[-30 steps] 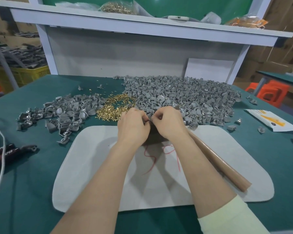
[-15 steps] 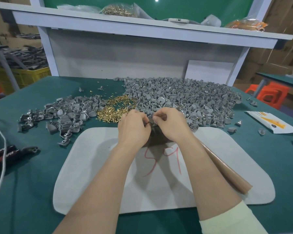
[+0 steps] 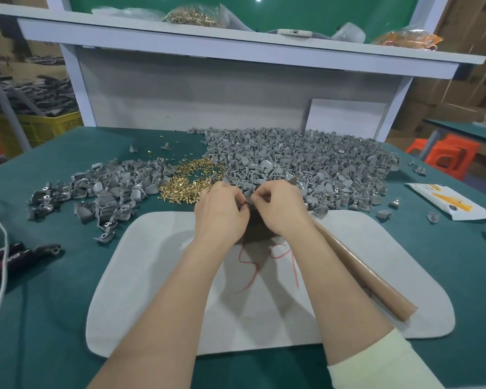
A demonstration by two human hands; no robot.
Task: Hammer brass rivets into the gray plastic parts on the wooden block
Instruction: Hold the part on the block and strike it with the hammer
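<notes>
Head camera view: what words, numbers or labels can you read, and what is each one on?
"TAPER", white letters, on the dark tool handles at the table's left edge.
Red scrawl handwritten on the gray mat: perhaps "5" and "4", not surely readable.
White packet, right: print too small to read.

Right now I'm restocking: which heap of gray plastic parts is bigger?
The gray plastic heap right of the pile of small brass rivets; it spreads far wider than the left gray heap.

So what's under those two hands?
A dark wooden block on the white mat. The left hand and right hand pinch a gray part, hiding the block's top.
</notes>
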